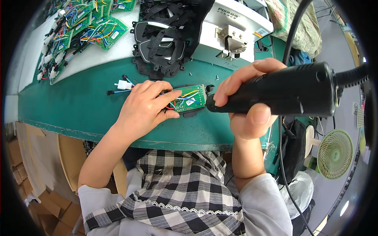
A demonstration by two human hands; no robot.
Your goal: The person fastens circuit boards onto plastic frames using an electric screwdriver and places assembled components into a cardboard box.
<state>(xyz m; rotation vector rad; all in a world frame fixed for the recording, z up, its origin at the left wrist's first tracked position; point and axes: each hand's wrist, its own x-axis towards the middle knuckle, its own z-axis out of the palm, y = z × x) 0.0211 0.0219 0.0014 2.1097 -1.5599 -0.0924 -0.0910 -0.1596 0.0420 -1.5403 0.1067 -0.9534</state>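
My left hand (147, 103) presses and steadies a green circuit board (191, 100) with coloured wires, its thumb and fingers closed over the left end. A dark plastic piece shows under the board's edges. From beneath that hand, wires run left to a white connector (123, 85). My right hand (252, 106) grips a black electric screwdriver (279, 92), held almost level, with its nose by the board's right end. Whether the tip touches a screw is hidden. A few small screws (217, 77) lie on the green table (78, 110) just beyond.
At the far left, several wired circuit boards (106, 33) are heaped on white foam (78, 69). Black plastic frames (161, 47) are piled at the back, beside a white screw feeder (224, 39). A black cable (293, 31) hangs at right, near a green fan (334, 153).
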